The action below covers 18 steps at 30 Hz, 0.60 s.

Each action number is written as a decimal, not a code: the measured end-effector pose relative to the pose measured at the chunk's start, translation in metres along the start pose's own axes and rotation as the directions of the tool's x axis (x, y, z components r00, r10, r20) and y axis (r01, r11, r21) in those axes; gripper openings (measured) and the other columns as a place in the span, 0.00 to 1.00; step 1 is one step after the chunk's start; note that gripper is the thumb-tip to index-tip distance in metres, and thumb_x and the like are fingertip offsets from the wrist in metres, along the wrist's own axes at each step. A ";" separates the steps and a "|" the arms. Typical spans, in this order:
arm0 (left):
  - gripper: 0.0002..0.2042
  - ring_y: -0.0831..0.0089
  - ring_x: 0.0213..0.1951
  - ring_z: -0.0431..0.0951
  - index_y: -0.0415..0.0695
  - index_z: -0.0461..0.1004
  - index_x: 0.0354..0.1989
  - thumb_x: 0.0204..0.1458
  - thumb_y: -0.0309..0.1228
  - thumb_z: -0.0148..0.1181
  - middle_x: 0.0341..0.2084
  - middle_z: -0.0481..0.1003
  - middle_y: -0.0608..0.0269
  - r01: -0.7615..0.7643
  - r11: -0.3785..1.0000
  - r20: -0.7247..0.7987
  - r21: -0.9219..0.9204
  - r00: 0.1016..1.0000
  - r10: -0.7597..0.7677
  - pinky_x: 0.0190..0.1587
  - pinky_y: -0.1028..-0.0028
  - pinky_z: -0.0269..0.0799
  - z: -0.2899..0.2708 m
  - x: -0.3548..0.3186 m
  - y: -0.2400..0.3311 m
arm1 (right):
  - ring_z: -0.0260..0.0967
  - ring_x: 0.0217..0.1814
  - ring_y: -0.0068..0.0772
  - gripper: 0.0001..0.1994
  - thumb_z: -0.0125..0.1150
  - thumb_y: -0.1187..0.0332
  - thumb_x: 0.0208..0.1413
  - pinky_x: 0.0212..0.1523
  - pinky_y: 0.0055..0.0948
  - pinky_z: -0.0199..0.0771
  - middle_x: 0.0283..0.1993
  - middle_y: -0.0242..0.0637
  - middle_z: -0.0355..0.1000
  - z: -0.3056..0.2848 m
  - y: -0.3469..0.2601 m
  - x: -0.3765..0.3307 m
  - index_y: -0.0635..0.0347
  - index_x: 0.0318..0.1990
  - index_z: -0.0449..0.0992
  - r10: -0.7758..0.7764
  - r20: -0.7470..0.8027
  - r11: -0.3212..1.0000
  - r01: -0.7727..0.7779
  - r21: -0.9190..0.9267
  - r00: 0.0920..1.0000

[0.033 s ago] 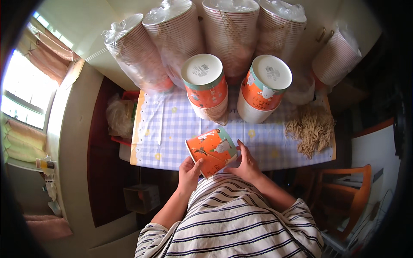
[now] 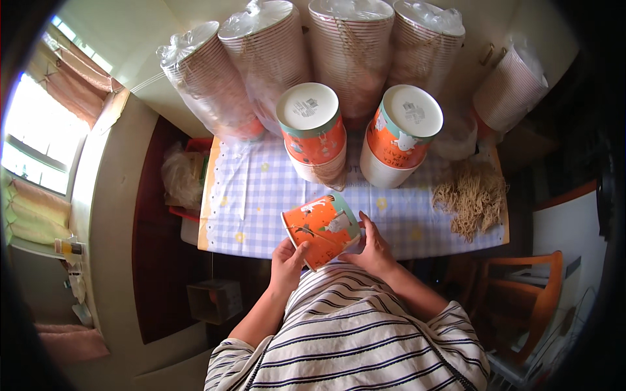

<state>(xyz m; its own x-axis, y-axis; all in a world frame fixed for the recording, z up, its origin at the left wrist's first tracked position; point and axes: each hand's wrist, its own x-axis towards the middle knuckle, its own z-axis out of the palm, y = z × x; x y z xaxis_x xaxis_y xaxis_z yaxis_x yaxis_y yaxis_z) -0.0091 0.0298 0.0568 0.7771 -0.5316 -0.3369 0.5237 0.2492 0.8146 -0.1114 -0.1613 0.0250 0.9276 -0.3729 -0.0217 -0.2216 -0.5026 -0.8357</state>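
The left hand (image 2: pixel 285 266) cups the lower side of a short stack of orange printed paper cups with teal rims (image 2: pixel 322 228), thumb up against its wall, while the right hand (image 2: pixel 373 246) closes around the opposite side, fingers spread along the rim end; both hands are wrapped on this one stack, which lies tilted on its side just above the near edge of the blue-and-white checked tablecloth (image 2: pixel 261 195), close to the person's striped shirt (image 2: pixel 352 332). To handle this well, the grip looks best kept light and even, since thin paper walls will probably dent under a hard squeeze, and the two hands should press toward each other along the stack's length so that the nested cups stay seated rather than sliding apart. Turning it upright seems safer done over the cloth than over the gap at the table's edge. Beyond the hands stand two taller upturned stacks of the same orange cups, the left stack (image 2: pixel 313 133) and the right stack (image 2: pixel 399 137), near each other and well clear of the hands. A loose heap of tan string-like fibre (image 2: pixel 471 195) lies to the right on the cloth. Behind all this, tall plastic-wrapped columns of cups (image 2: pixel 274 58) lean against the wall.
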 end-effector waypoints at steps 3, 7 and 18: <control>0.12 0.77 0.39 0.74 0.34 0.68 0.45 0.56 0.28 0.56 0.40 0.75 0.58 -0.030 0.999 0.007 -0.018 1.000 0.030 0.43 0.75 0.71 0.012 -0.012 0.014 | 0.68 0.33 0.31 0.52 0.78 0.59 0.30 0.35 0.28 0.72 0.49 0.43 0.65 -0.010 -0.015 0.008 0.62 0.63 0.51 -0.041 -0.029 0.999 0.041 0.029 0.999; 0.12 0.79 0.39 0.74 0.34 0.69 0.45 0.56 0.27 0.56 0.39 0.75 0.59 -0.163 0.983 0.024 0.079 0.987 0.162 0.42 0.77 0.71 0.017 -0.026 0.026 | 0.64 0.28 0.24 0.40 0.77 0.64 0.33 0.31 0.25 0.69 0.42 0.37 0.68 -0.039 -0.032 0.015 0.61 0.56 0.61 -0.126 0.084 0.991 0.123 0.047 0.988; 0.08 0.73 0.29 0.76 0.37 0.74 0.37 0.47 0.16 0.59 0.29 0.76 0.58 -0.655 0.460 0.263 0.600 0.704 0.660 0.33 0.79 0.70 0.063 -0.041 0.059 | 0.61 0.55 0.40 0.68 0.80 0.57 0.28 0.55 0.37 0.63 0.61 0.51 0.53 -0.010 -0.052 0.019 0.67 0.66 0.26 -0.265 -0.054 0.920 0.269 0.286 0.963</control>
<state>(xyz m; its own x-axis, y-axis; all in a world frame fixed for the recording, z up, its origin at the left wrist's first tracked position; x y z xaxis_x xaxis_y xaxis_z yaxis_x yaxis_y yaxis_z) -0.0317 0.0157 0.1487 0.8008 -0.4227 0.4242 -0.4775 -0.0231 0.8783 -0.0852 -0.1503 0.0736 0.9355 -0.2681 0.2300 0.1318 -0.3392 -0.9314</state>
